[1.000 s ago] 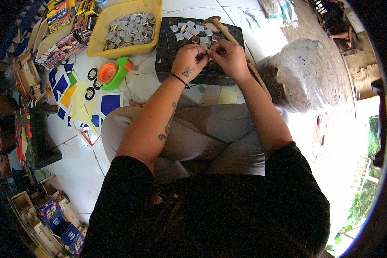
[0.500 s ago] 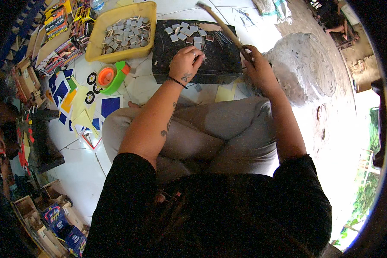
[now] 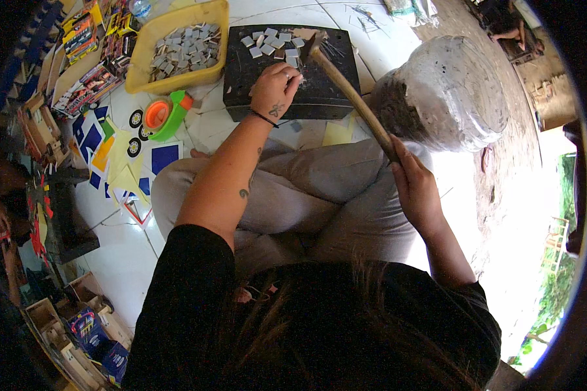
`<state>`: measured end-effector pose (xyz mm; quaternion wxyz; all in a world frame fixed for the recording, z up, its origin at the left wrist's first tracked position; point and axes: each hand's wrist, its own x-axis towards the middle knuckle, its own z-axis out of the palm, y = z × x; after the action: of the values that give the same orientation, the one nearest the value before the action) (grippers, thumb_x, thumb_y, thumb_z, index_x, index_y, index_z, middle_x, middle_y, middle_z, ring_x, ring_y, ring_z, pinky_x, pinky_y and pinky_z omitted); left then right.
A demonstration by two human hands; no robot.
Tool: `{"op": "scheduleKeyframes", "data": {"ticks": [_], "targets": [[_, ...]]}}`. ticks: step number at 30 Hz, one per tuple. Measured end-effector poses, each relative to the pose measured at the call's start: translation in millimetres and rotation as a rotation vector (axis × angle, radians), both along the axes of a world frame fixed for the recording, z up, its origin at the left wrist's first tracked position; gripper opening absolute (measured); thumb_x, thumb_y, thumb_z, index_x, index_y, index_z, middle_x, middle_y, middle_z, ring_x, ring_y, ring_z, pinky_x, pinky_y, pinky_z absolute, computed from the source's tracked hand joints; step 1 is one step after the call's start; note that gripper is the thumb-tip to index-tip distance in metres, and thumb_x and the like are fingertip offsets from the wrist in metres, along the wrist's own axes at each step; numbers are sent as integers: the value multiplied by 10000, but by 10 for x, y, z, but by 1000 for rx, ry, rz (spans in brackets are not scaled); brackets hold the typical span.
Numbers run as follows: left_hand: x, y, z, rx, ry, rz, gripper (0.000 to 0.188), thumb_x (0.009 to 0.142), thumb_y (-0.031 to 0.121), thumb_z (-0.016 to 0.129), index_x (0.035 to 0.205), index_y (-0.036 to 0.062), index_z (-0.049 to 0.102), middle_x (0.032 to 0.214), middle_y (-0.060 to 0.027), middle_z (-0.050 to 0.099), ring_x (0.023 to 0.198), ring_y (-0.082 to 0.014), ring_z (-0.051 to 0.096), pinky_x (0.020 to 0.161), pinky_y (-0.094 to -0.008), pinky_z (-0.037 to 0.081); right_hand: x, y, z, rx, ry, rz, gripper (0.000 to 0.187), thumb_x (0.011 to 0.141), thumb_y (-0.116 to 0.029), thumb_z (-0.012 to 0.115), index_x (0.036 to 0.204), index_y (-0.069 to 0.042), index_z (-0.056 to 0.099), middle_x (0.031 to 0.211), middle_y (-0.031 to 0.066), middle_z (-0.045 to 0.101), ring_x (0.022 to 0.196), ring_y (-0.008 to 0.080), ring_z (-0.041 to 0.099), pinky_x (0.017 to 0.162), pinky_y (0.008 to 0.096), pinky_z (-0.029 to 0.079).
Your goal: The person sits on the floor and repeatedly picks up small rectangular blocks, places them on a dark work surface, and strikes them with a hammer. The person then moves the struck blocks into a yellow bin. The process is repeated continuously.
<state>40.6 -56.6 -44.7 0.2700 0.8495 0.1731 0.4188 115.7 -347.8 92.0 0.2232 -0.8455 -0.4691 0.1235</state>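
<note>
Sitting cross-legged on a white tiled floor (image 3: 120, 260), facing a low black rectangular block (image 3: 332, 88). Gripping a long wooden-handled hammer (image 3: 352, 99) in the right hand (image 3: 414, 186), wrapping the fingers round the handle's lower end, off the block's near right side, and slanting the head over its far part. Not really making out contact or a gap there, tbh. Curling the left hand (image 3: 274, 91) over the block's left half, bringing thumb and fingers together, but not being able to tell about anything pinched between. Also seeing loose grey square pieces (image 3: 277, 43) on the block's far left, more in a yellow plastic tub (image 3: 176, 83) left of it, and a bulky grey plastic-wrapped bundle (image 3: 443, 91) to its right.
</note>
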Motion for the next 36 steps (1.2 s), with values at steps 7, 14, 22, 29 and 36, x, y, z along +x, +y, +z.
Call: {"op": "scheduleKeyframes", "data": {"ticks": [7, 14, 22, 29, 36], "targets": [[-7, 10, -11, -9, 31, -8, 69, 791, 101, 630, 791, 31, 626, 810, -97, 607, 788, -289, 588, 719, -375, 487, 2, -14, -64, 21, -2, 14, 438, 898, -93, 497, 1325, -96, 403, 1111, 228, 566, 971, 395, 583, 788, 422, 488], [-14, -9, -11, -40, 45, 2, 66, 793, 105, 628, 793, 39, 626, 810, -93, 602, 779, -300, 582, 714, -381, 487, -27, -24, -137, 97, -17, 40, 449, 889, -77, 503, 1326, -109, 407, 1089, 226, 573, 959, 397, 586, 784, 427, 488], [-14, -5, -18, 6, 47, 25, 86, 814, 126, 617, 800, 43, 634, 832, -87, 609, 781, -290, 584, 713, -381, 489, 4, -38, -197, 145, 9, 35, 477, 880, -65, 503, 1341, -115, 388, 1066, 238, 572, 947, 385, 591, 782, 432, 482], [-49, -17, 75, -110, 85, -12, 84, 798, 124, 629, 798, 41, 639, 813, -93, 618, 744, -285, 595, 694, -368, 491, 236, 141, -272, 196, -26, 100, 444, 886, -91, 496, 1322, -107, 412, 1088, 236, 566, 974, 399, 573, 808, 443, 469], [-280, 478, 254, -156, 79, 254, 158, 766, 201, 643, 782, 44, 635, 797, -126, 631, 720, -299, 620, 650, -363, 493, 817, 1118, -484, -3, -209, -57, 392, 880, -120, 495, 1268, -91, 450, 1090, 204, 544, 971, 390, 558, 856, 450, 445]]}}
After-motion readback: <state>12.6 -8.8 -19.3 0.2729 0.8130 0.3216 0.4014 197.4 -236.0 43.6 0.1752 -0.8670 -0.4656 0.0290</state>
